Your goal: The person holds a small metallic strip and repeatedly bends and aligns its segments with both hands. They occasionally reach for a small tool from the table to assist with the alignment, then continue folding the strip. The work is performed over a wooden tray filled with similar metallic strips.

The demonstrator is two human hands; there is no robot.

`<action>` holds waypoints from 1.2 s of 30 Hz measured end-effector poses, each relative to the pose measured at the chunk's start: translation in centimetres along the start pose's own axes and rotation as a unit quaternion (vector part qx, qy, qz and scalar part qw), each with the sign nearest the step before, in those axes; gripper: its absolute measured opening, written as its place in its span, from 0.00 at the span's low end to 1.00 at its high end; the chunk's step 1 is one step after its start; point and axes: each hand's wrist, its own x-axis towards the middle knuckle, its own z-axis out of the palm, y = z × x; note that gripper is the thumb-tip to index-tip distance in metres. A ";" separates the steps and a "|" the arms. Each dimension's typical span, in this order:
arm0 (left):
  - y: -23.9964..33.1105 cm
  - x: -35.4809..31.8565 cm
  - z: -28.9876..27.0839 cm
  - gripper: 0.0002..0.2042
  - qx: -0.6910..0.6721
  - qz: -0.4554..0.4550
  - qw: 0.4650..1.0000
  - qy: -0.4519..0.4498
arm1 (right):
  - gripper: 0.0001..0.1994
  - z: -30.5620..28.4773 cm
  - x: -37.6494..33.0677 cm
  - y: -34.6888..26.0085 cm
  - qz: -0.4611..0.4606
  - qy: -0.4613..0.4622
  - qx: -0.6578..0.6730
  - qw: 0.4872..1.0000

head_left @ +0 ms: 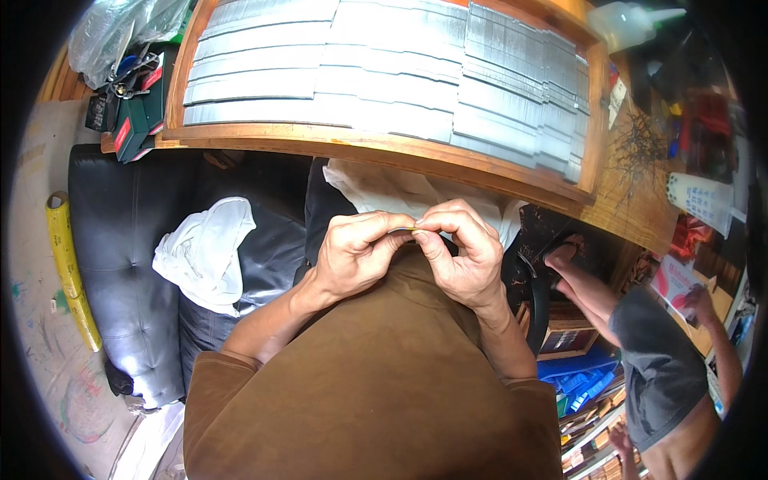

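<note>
My left hand [360, 250] and my right hand [462, 250] meet in front of my chest, fingertips almost touching. Between their pinched thumbs and forefingers is a small, thin yellowish strip [406, 229]; most of it is hidden by the fingers, so its kind is unclear. Beyond the hands, a shallow wooden tray [320, 136] lies on the table, filled with overlapping rows of thin silver-grey strips [392, 72]. A white cloth [376, 182] hangs or lies just below the tray's front edge, behind my hands.
A black padded sofa [128, 240] with a white plastic bag [210, 260] is at my left, past it a yellow roll [66, 248]. Dark boxes [136, 128] sit by the tray's left corner. At right are a squeeze bottle [628, 26], a patterned cup [698, 198] and another person [660, 360].
</note>
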 end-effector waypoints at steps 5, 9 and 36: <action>0.1 0.1 0.0 0.08 -0.002 0.001 1.000 0.000 | 0.05 0.0 0.1 0.0 0.002 0.000 0.006 1.000; 0.1 0.0 -0.2 0.08 -0.001 0.001 1.000 0.000 | 0.05 0.2 0.0 0.0 0.006 0.000 0.012 1.000; 2.4 2.3 1.4 0.07 -0.050 0.016 0.997 -0.058 | 0.07 -5.7 1.0 -5.9 0.045 -0.020 -0.095 0.994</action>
